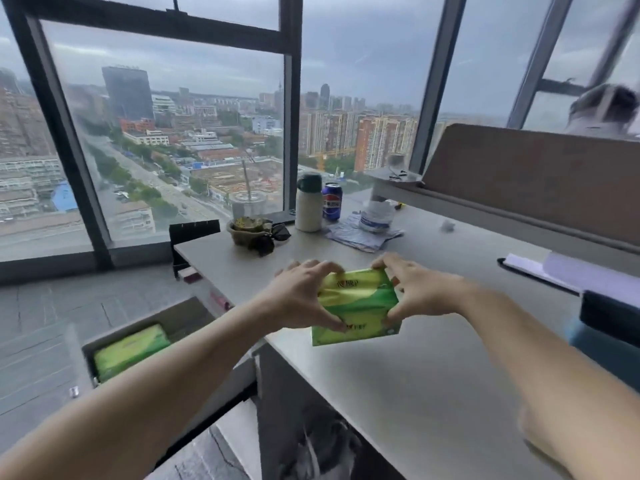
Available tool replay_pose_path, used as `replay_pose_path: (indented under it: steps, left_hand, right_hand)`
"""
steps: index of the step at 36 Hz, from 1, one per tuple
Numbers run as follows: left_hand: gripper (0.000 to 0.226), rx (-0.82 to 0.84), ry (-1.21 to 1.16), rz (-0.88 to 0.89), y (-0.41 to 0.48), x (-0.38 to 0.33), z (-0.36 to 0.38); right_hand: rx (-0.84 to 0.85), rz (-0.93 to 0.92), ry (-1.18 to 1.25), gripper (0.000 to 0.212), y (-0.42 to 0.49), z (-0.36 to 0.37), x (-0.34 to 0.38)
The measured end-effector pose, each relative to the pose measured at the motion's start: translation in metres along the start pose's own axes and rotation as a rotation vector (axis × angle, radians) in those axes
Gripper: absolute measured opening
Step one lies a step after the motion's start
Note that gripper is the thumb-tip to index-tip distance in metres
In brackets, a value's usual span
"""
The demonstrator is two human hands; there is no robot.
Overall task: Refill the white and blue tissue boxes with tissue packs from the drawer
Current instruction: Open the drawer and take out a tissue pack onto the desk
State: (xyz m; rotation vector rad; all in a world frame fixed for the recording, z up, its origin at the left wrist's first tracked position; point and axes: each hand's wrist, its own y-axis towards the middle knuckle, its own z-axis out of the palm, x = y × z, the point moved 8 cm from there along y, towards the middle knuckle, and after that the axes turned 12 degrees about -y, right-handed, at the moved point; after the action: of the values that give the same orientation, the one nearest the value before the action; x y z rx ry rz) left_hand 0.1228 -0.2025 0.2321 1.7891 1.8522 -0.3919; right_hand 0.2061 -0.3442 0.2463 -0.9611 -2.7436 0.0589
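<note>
A green tissue pack (356,308) stands on its edge on the grey desk (433,358), near the desk's left edge. My left hand (301,296) grips its left end and my right hand (419,289) grips its right end, thumbs low and fingers over the top. Below the desk on the left, an open drawer (187,317) holds another green tissue pack (130,351). No white or blue tissue box can be made out clearly; a dark and blue shape (606,323) sits at the right edge.
At the desk's far end stand a white bottle with a green cap (309,202), a blue soda can (332,201), a plastic water bottle on paper (375,216) and a small bowl (247,230). A brown partition (536,181) runs along the right. Papers (561,271) lie at the right.
</note>
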Motion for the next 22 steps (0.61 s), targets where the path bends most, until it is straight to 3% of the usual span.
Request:
replay_pose_path:
  steps: [11, 19, 22]
  left_hand:
    - [0.086, 0.108, 0.019, 0.140, 0.037, -0.078, 0.080]
    - [0.085, 0.139, -0.015, 0.142, 0.039, -0.085, 0.098]
    - [0.094, 0.147, -0.041, 0.139, 0.036, -0.080, 0.092]
  right_hand:
    - [0.021, 0.223, 0.041, 0.078, -0.078, 0.013, -0.093]
    - [0.048, 0.293, 0.075, 0.088, -0.097, 0.027, -0.109]
    - [0.039, 0.278, 0.031, 0.094, -0.095, 0.024, -0.103]
